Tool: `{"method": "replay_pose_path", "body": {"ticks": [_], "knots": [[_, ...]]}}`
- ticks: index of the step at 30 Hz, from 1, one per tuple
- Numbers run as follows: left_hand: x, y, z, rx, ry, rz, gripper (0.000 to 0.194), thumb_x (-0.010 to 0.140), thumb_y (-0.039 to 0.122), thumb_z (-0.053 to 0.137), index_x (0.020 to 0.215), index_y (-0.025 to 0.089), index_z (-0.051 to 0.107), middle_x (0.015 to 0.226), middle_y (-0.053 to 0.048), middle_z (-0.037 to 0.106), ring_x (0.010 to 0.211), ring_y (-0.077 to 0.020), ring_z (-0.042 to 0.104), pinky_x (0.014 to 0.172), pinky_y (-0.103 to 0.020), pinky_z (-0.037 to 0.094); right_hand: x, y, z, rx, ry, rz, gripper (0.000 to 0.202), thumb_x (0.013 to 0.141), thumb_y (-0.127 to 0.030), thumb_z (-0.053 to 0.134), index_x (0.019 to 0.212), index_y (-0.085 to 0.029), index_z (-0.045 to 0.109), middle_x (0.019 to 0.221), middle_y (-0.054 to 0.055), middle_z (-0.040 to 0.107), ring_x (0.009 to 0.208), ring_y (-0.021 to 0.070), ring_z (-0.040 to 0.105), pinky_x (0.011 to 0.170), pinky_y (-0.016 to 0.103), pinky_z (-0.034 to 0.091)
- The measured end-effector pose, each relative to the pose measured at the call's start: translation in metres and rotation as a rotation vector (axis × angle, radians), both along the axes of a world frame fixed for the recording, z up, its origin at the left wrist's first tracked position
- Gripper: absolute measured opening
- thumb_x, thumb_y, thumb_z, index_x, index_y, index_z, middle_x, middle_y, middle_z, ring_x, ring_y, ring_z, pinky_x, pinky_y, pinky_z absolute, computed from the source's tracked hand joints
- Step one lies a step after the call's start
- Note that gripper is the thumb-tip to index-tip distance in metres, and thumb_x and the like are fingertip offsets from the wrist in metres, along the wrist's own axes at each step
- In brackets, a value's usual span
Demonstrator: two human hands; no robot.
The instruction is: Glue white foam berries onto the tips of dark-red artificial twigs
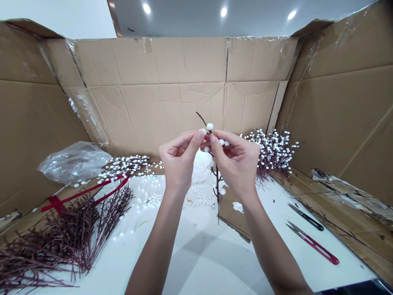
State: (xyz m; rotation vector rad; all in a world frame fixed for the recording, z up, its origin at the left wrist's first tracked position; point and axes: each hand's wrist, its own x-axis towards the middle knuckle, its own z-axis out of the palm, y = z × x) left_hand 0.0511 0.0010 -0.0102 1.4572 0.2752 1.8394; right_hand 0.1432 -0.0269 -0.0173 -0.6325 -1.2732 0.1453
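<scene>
Pinching a ball (pixel 203 131) in the narrow fingertips of the left hand (pixel 178 162), gripping a twig (pixel 217 180) in those of the right hand (pixel 238 164), just beside the ball. Holding the twig roughly upright at near-centre, lower end hanging, probably for a close view and for steadying one part against the other. Hiding the exact contact behind the thumbs.

Lying at left, bare stems (pixel 76 233) near, a bag (pixel 73 162) farther; spreading between there and centre, loose balls (pixel 150 198). Standing or leaning at far right, sprays (pixel 273 151); resting at near right, black snips (pixel 307 217) and red snips (pixel 319 246), seemingly within easy reach. Meeting cardboard walls (pixel 184 61) far, left and right, so probably moving most freely over the near table (pixel 199 250), minding the cardboard scrap (pixel 230 213) beneath the right wrist.
</scene>
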Motion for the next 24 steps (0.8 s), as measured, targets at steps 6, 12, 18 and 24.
{"method": "replay_pose_path", "body": {"ticks": [6, 12, 18, 24], "knots": [[-0.0039, 0.0011, 0.0013, -0.002, 0.033, 0.009, 0.005, 0.070, 0.025, 0.073, 0.069, 0.020, 0.075, 0.071, -0.002, 0.071, 0.060, -0.0097, 0.061, 0.060, -0.022, 0.051, 0.0001, 0.0003, -0.0005, 0.018, -0.048, -0.026, 0.017, 0.082, -0.018, 0.054, 0.086, -0.017, 0.070, 0.071, 0.000, 0.071, 0.063, 0.0107, 0.065, 0.056, 0.022, 0.054], [-0.0065, 0.0018, 0.0026, 0.018, 0.090, 0.028, 0.006, 0.070, 0.026, 0.073, 0.069, 0.020, 0.075, 0.071, -0.002, 0.070, 0.060, -0.0103, 0.060, 0.058, -0.023, 0.051, -0.0011, 0.0024, -0.0022, 0.028, -0.060, -0.044, 0.017, 0.082, -0.018, 0.054, 0.087, -0.018, 0.070, 0.072, 0.000, 0.070, 0.063, 0.0108, 0.064, 0.057, 0.023, 0.055], [-0.0082, 0.0042, 0.0021, 0.053, 0.124, 0.058, 0.007, 0.071, 0.027, 0.073, 0.070, 0.020, 0.074, 0.071, -0.002, 0.070, 0.060, -0.0103, 0.060, 0.057, -0.023, 0.052, -0.0016, 0.0027, -0.0031, 0.028, -0.061, -0.050, 0.017, 0.083, -0.020, 0.054, 0.086, -0.018, 0.070, 0.071, 0.000, 0.069, 0.062, 0.0107, 0.063, 0.058, 0.023, 0.055], [-0.0043, 0.0047, 0.0001, 0.025, 0.097, 0.067, 0.011, 0.070, 0.030, 0.074, 0.072, 0.020, 0.075, 0.072, -0.002, 0.071, 0.060, -0.0102, 0.061, 0.058, -0.023, 0.052, 0.0013, 0.0027, -0.0014, -0.040, -0.014, 0.042, 0.015, 0.082, -0.024, 0.056, 0.085, -0.018, 0.070, 0.070, 0.000, 0.069, 0.063, 0.0108, 0.064, 0.061, 0.024, 0.056]]}}
